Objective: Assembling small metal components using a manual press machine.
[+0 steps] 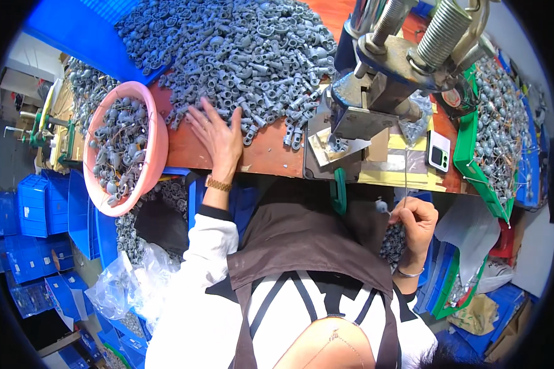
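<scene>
Head view: left hand (218,138) fingers spread flat on grey metal parts (252,55), right hand (415,221) fingers pinched around a thin wire (405,166).

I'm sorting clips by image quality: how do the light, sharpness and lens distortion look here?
Head view: bright, even light with few hard shadows; the grey parts pile and left hand look sharp; glare shows on the press springs; the fisheye bends the table edge; corners are black vignette.

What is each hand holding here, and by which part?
Left hand holds nothing, flat on the grey parts pile. Right hand pinches a thin wire by its lower end.
</scene>
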A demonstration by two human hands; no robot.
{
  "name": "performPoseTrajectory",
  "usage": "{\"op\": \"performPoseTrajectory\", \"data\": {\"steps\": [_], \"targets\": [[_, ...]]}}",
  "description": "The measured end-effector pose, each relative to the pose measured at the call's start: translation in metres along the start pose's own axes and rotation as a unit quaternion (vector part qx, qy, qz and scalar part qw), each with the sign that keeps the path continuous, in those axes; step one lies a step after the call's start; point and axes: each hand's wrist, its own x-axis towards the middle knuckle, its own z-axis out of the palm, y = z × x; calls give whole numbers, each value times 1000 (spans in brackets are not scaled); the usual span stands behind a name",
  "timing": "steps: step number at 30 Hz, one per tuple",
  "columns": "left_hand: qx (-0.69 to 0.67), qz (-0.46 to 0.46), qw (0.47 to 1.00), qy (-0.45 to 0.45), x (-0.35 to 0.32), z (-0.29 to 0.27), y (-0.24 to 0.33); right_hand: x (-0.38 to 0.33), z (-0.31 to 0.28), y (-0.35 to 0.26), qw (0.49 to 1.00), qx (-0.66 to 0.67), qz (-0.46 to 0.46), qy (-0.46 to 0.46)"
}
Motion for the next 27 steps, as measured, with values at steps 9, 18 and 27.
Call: {"op": "performPoseTrajectory", "data": {"steps": [9, 18, 27], "targets": [[-73, 101, 992, 34, -46, -39, -3, -2, -8, 0, 998, 16, 37, 54], [-131, 169, 973, 87, -51, -45, -11, -5, 1, 2, 998, -15, 38, 48], [-847, -322, 285, -313, -66, -55, 86, 25, 58, 3, 980, 34, 178, -77]]}}
